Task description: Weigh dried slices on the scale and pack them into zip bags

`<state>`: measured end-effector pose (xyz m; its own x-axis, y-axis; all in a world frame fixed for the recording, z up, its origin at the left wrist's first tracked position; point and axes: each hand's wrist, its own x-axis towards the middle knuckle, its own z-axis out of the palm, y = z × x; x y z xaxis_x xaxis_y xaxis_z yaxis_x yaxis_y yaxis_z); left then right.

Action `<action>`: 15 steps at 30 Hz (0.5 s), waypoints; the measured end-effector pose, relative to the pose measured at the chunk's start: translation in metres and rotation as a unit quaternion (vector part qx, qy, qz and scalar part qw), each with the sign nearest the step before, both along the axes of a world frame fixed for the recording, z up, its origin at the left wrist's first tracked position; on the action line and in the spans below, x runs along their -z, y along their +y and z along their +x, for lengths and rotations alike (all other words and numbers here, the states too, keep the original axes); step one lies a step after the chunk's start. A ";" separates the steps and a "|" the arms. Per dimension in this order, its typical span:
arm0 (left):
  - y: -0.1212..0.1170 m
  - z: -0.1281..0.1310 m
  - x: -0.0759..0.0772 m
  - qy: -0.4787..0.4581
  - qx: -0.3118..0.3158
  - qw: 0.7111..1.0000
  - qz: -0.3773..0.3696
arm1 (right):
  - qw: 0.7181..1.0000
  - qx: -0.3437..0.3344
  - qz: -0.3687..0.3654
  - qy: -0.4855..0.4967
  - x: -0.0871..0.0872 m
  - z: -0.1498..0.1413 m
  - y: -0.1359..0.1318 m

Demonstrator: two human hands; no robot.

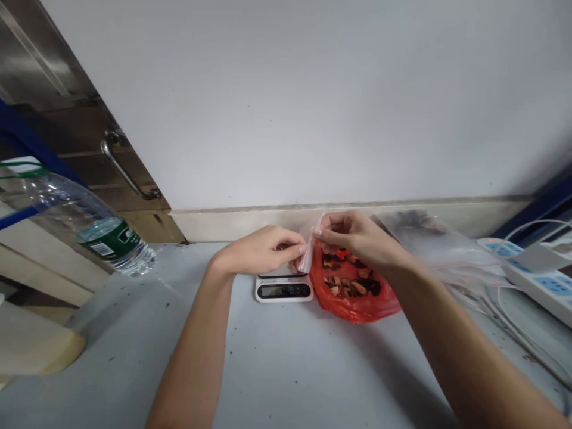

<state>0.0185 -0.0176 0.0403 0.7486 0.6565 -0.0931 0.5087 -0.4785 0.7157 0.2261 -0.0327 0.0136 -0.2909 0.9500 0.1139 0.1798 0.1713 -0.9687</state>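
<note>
1. Step in hand (my read): working the mouth edge of a clear plastic bag (306, 261) w/ fingertips. Couldn't tell if it was being opened or pressed shut.
2. L hand (257, 253): grip narrow, thumb + fingers pinched on the bag's L side, over the back of the scale (283, 292).
3. R hand (364, 238): grip narrow too, thumb + index on the upper R part of the same bag, above the red bag (353, 311).
4. Bag loc: held upright-ish btwn the 2 hands, by the gap btwn scale & red bag. Contents, if any, hidden by fingers. Couldn't tell if its bottom touched the scale.
5. Scale sat flat on the tabletop (268, 363), display facing the person; digits too small to read. Plate mostly hidden under L hand.
6. Red bag was open, just R of the scale, w/ dark & pale brown dried pieces (351, 287) inside.
7. More clear bags (460, 253) lay R of the red bag, near the power strip (552, 286). Bottle (107, 238) at far L, tilted in view, well apart from the work.
8. Next move, IMO, called for light fingertip ctrl: 1 hand steadying the film, the other working along the edge, wrists kept off scale & red bag.
9. Risk: thin film could've slipped or folded.
</note>
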 end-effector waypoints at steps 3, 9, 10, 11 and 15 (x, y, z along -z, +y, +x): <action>0.001 0.000 0.001 -0.022 -0.005 1.000 -0.010 | 1.000 0.000 -0.005 0.003 0.001 -0.001 0.001; 0.001 0.002 0.004 -0.053 -0.019 0.998 -0.004 | 1.000 0.004 -0.008 0.013 0.005 -0.004 0.000; 0.001 0.003 0.005 -0.059 -0.017 0.998 -0.012 | 1.000 0.009 -0.010 0.017 0.005 -0.004 -0.001; 0.002 0.004 0.006 -0.064 -0.015 0.998 -0.018 | 1.000 0.013 -0.010 0.019 0.005 -0.005 -0.001; 0.001 0.006 0.008 -0.062 -0.017 0.998 -0.010 | 1.000 0.010 -0.003 0.027 0.005 -0.004 -0.003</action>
